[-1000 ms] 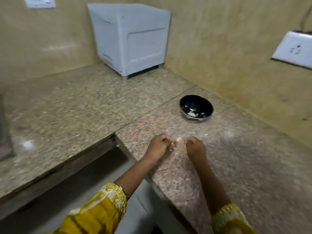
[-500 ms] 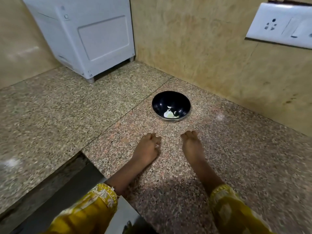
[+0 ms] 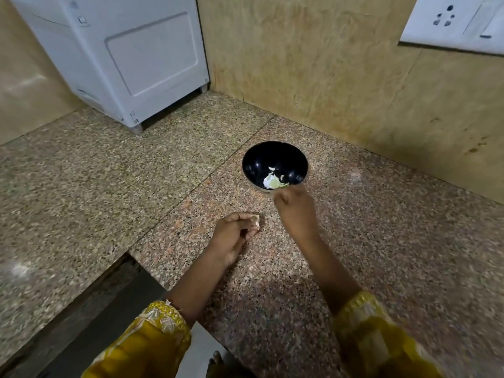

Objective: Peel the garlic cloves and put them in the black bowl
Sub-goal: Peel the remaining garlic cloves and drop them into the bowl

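Far left against the tan wall, I see a white boxy plastic appliance (image 3: 122, 58) standing on the speckled granite countertop (image 3: 109, 186). Nearer the middle, the left hand (image 3: 234, 236) is low over the counter with its fingers curled in, thumb and fingertips pinching a pale tan garlic scrap (image 3: 255, 220); I cannot tell whether that is skin or clove. Farther off and just right of it stands the round black bowl (image 3: 261, 159), with pale peeled garlic pieces (image 3: 272, 180) lying in its bottom. The right hand (image 3: 296, 211) is at the bowl's near rim, fingers bunched and blurred, so I cannot tell whether they hold anything. At far right, a white wall socket plate (image 3: 452, 20) is mounted high on the wall.
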